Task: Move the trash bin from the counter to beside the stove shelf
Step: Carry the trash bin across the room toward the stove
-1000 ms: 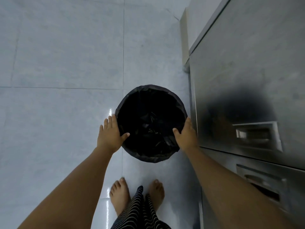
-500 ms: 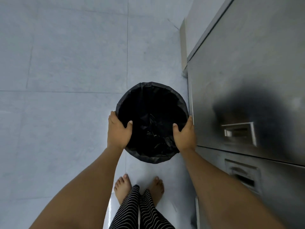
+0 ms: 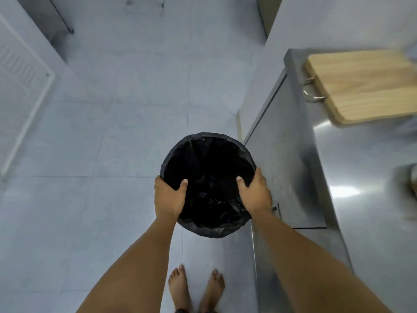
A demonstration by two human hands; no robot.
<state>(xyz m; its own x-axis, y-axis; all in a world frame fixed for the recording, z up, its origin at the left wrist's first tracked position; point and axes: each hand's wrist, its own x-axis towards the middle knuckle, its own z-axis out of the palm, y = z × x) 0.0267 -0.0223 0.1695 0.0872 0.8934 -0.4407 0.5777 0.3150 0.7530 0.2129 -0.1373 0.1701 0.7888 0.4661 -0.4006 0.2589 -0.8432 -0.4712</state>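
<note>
A round trash bin (image 3: 208, 154) lined with a black plastic bag is held in front of me, above the grey tiled floor and close to the steel counter's left side. My left hand (image 3: 168, 197) grips its near-left rim with the thumb hooked inside the bag. My right hand (image 3: 255, 192) grips the near-right rim the same way. The bin's inside is dark, with crumpled bag folds at the bottom. Its outer wall is mostly hidden from above.
A steel counter (image 3: 361, 199) runs down the right side with a wooden cutting board (image 3: 365, 84) on top. A white louvred door (image 3: 20, 82) stands at the left. My bare feet (image 3: 196, 288) stand on the floor tiles below the bin.
Both hands closed on the rim and the bin has come up off the floor. My view has risen, so the counter top and cutting board now show.
</note>
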